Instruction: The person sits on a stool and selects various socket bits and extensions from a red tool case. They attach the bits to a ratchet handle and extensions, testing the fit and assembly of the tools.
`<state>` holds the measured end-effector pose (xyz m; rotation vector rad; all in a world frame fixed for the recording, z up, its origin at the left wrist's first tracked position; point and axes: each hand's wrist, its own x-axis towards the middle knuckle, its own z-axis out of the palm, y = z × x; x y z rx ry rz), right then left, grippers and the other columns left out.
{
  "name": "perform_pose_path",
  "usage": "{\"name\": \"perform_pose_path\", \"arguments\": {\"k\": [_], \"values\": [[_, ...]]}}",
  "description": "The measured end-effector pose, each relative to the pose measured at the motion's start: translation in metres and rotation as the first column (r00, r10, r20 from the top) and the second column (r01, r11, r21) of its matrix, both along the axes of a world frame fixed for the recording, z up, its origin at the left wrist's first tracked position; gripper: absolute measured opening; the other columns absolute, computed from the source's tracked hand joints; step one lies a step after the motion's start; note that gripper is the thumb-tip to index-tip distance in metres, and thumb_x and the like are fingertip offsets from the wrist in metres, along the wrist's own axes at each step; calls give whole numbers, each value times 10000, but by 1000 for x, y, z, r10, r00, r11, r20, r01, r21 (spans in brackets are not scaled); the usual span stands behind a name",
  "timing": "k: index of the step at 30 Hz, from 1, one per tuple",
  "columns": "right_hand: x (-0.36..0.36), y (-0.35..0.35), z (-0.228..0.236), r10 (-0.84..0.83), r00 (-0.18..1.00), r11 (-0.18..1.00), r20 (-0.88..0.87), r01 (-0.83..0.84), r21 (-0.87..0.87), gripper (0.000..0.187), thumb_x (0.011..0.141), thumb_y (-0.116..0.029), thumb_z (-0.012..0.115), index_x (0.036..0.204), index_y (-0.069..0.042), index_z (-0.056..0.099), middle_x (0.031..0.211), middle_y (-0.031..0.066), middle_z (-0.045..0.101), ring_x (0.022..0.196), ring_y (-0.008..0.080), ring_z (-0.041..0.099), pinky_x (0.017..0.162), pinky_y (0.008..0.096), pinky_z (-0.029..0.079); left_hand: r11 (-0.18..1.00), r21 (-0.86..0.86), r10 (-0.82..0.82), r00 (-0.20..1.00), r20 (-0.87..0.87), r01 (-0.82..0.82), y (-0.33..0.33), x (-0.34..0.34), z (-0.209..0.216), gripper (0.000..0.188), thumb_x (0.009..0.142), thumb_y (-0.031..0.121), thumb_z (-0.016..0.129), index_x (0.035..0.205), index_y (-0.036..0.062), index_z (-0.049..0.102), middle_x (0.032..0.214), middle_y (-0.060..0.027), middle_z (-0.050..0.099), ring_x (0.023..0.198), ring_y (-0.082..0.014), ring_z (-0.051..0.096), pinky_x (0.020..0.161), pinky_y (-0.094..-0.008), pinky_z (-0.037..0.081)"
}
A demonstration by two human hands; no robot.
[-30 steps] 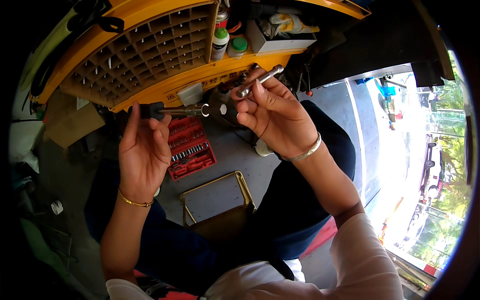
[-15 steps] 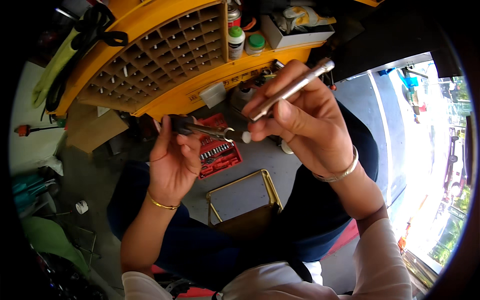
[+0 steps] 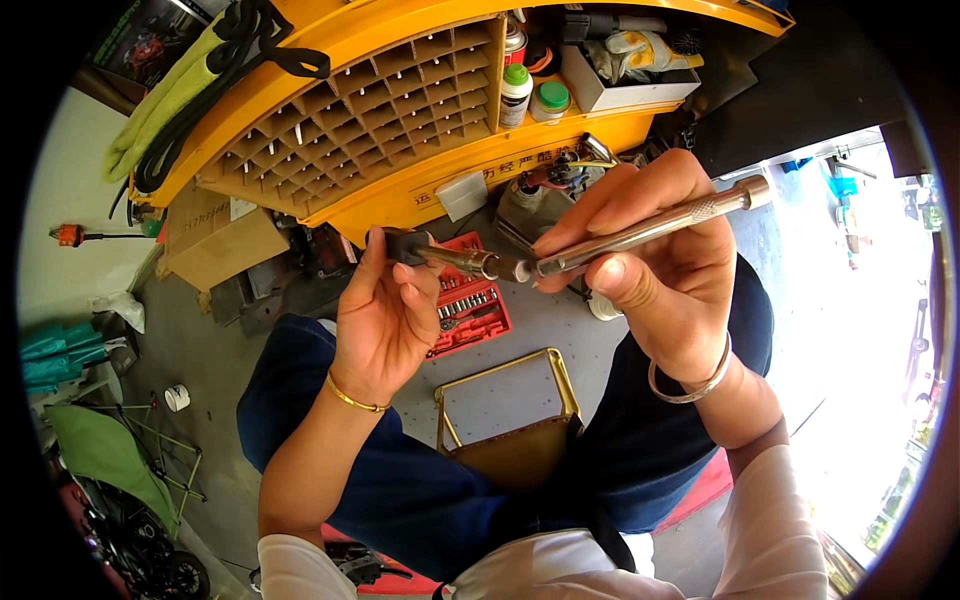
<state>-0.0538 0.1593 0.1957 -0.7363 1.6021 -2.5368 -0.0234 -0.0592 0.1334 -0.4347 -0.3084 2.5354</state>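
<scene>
My left hand [image 3: 385, 325] has its fingers closed round a metal tube with a black end [image 3: 460, 260], its metal end pointing right. In my right hand [image 3: 670, 270], thumb and fingers pinch a chrome extension bar [image 3: 640, 230] with a knurled band and a thicker outer end. Between the hands sits a short metal cylinder with a pale end [image 3: 515, 270], in line with the bar's near tip. Whether the bar touches it cannot be made out. Beyond my hands, a red socket set case [image 3: 470, 332] lies open on the floor with sockets in it.
A gold-framed folding stool [image 3: 500, 362] stands between my legs. Ahead is a yellow cabinet [image 3: 370, 215] with a cardboard divider grid [image 3: 370, 110], green-capped bottles [image 3: 516, 90] and a white box [image 3: 640, 92]. A cardboard box [image 3: 215, 245] and a green folding chair [image 3: 105, 455] are at left.
The extension bar has come down and tilted flatter, so its tip now lines up with the short cylinder's pale end. The whole view has shifted slightly. Both hands keep their hold.
</scene>
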Motion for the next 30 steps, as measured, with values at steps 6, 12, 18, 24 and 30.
{"name": "perform_pose_path", "arguments": {"k": [6,12,18,24,30], "values": [[0,-3,-1,22,1000,1000,-6,-22,-5,231,855,-77,613,984,0,437,918,205,598,774,205,649,709,284,555,1000,-21,1,1000,13,-1,-1,0,2,339,943,284,490,1110,-6,542,1026,-132,586,863,-163,626,765,-293,559],[-2,-1,-2,34,998,999,58,-32,-35,220,862,-70,599,987,4,433,933,210,593,794,212,653,712,288,560,997,-60,43,999,-17,-44,-1,-2,7,342,953,290,466,1111,-7,527,988,-144,562,866,-170,619,771,-307,563],[-5,2,-6,111,980,993,164,-105,-47,190,906,-142,544,998,-9,445,1090,236,573,873,243,651,712,299,570,990,-117,66,996,-56,-73,-6,-2,9,344,949,281,477,1146,0,502,1003,-151,559,877,-174,614,775,-305,561],[-6,2,-1,240,925,967,294,-200,-158,169,923,-126,506,1022,-10,436,1165,275,531,949,262,638,757,319,567,974,-197,88,990,-114,-110,-10,-2,9,370,947,285,476,1191,6,469,1056,-156,564,918,-209,609,810,-320,553],[-9,4,-7,289,903,942,319,-209,-264,142,940,-109,466,1034,-5,439,1160,265,532,945,242,639,834,301,537,937,-302,114,971,-212,-176,-17,0,14,378,952,290,461,1204,8,459,1115,-150,560,974,-246,611,844,-351,544]]}}
